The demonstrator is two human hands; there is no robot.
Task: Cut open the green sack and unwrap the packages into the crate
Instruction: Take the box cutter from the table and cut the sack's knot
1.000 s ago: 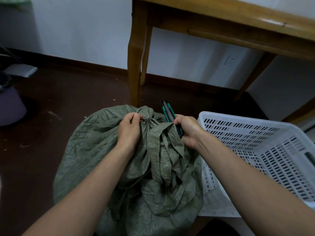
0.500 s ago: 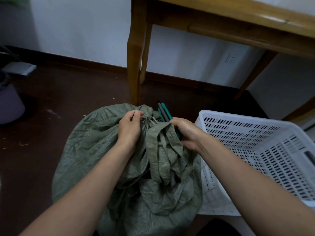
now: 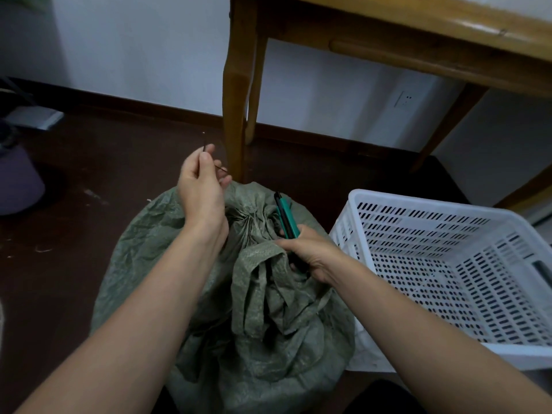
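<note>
Early in the job, by the look of it. Pinches a thin dark tie (image 3: 220, 168) between thumb and fingertips of the left hand (image 3: 200, 186), which is raised toward eleven o'clock from the gathered neck (image 3: 254, 215) of the green sack (image 3: 155, 258). Cannot tell whether that tie is free of the neck or still threaded through it. Grips a green-and-black cutter (image 3: 287, 218) in the right hand (image 3: 312, 253), fingers curled round the handle, tip aimed at twelve o'clock, just at three o'clock of the neck and among the loose flaps.

Leaves the sack on the dark floor (image 3: 125, 162) at six o'clock of the frame, full and bulging, mouth still puckered and folded over itself. No slit in the weave, no package in sight. Keeps the white perforated crate (image 3: 418, 201) at three o'clock of the sack, just beside it and seemingly touching at the near corner, showing only its own slotted walls and bottom.

Still to do, judging from this: opening the mouth or slitting the cloth, lifting the packages out, unwrapping each one, dropping them into the crate.

No brand, label or readable writing anywhere on sack, cutter or crate. Only a plain wall socket (image 3: 405, 100) at one o'clock, beyond the wooden table leg (image 3: 236, 100) at twelve.
</note>
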